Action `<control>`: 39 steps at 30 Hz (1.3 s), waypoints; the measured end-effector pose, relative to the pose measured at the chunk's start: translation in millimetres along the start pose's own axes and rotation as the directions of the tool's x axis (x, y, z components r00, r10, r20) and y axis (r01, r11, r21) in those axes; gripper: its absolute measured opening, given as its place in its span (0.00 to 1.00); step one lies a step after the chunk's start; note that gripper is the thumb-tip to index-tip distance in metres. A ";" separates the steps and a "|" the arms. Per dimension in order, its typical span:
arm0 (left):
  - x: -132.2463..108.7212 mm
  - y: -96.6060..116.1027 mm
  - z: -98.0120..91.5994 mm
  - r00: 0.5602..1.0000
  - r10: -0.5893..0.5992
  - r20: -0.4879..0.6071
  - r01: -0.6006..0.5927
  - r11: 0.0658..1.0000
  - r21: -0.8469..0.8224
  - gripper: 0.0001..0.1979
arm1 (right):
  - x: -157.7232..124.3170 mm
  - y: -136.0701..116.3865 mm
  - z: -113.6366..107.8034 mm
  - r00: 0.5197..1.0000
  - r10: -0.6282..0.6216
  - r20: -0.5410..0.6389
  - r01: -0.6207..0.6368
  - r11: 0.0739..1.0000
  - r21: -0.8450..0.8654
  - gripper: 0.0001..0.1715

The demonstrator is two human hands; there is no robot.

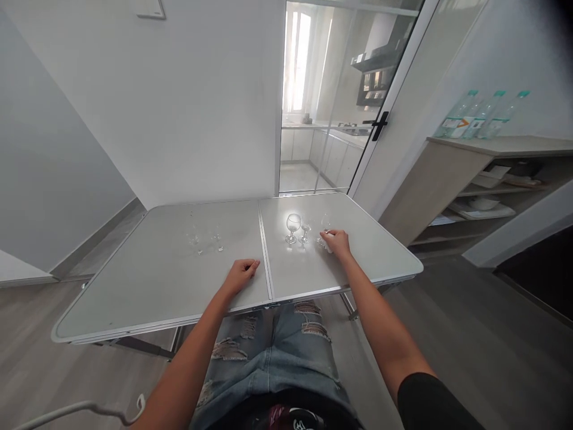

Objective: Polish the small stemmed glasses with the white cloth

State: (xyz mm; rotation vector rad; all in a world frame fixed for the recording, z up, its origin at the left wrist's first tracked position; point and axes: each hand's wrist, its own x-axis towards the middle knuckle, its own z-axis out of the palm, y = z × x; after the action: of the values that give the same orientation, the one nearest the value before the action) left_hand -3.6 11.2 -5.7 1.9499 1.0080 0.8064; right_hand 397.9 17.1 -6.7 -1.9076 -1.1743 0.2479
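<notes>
My left hand rests on the grey folding table near its middle seam, fingers curled loosely and holding nothing. My right hand lies farther right, its fingers closed around a small clear glass that it partly hides. Just left of that hand stand a round stemmed wine glass and a smaller stemmed glass. On the left half of the table stand a few small clear glasses, apart from both hands.
A white wall rises behind the table. A glass door with a black handle opens onto a kitchen. At the right a wooden shelf unit carries three water bottles. A white cable crosses the bottom left.
</notes>
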 end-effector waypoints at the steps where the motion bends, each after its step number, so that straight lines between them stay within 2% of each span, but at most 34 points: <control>1: 0.0 1.0 0.0 1.000 0.002 0.000 -0.002 1.000 0.001 0.25 | 0.6 -0.3 2.5 1.000 -0.003 -0.004 0.003 1.000 -0.005 0.22; 9: -1.4 9.6 -1.7 1.000 0.003 0.012 -0.003 1.000 0.001 0.26 | 0.0 -6.7 14.5 0.999 -0.002 0.038 0.004 0.999 -0.047 0.22; 24: -1.6 6.0 -1.4 1.000 0.009 0.000 -0.009 1.000 0.003 0.26 | 0.3 -8.7 15.1 0.999 -0.013 0.047 0.015 0.999 -0.044 0.20; 26: -1.7 5.8 -1.2 1.000 0.013 -0.010 -0.013 1.000 -0.003 0.26 | -2.6 -8.2 10.9 0.998 0.003 0.056 0.000 0.999 -0.055 0.23; 28: -1.6 5.7 -0.8 0.999 0.020 -0.046 -0.020 1.000 -0.003 0.25 | -8.8 -6.1 5.6 0.999 0.043 0.032 -0.041 0.998 -0.057 0.29; 30: -1.8 6.0 -0.8 0.987 0.039 -0.153 -0.039 0.999 0.003 0.25 | -18.2 -2.2 0.8 0.994 0.099 -0.039 -0.100 0.995 -0.031 0.38; 32: -3.0 6.5 -1.9 0.947 0.055 -0.316 -0.054 0.998 0.014 0.23 | -29.3 2.8 -2.1 0.985 0.138 -0.102 -0.131 0.989 0.067 0.40; 34: -5.0 6.5 -4.0 0.872 0.032 -0.488 -0.034 0.999 0.006 0.21 | -39.5 8.0 -2.8 0.979 0.167 -0.117 -0.139 0.966 0.218 0.40; 36: -6.7 4.5 -6.9 0.767 -0.014 -0.641 -0.005 1.000 -0.027 0.16 | -46.8 12.1 -2.0 0.980 0.150 -0.134 -0.109 0.957 0.268 0.41; 39: -6.0 -3.5 -11.1 0.589 -0.117 -0.799 0.042 0.992 -0.115 0.03 | -51.4 15.2 -0.6 0.984 0.113 -0.141 -0.078 0.970 0.229 0.38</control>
State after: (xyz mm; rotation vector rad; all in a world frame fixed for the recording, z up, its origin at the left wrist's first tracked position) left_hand -16.6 11.2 -4.2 1.4033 1.5265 1.7408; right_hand 380.3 -27.5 -30.8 -1.7539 -0.9135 0.2686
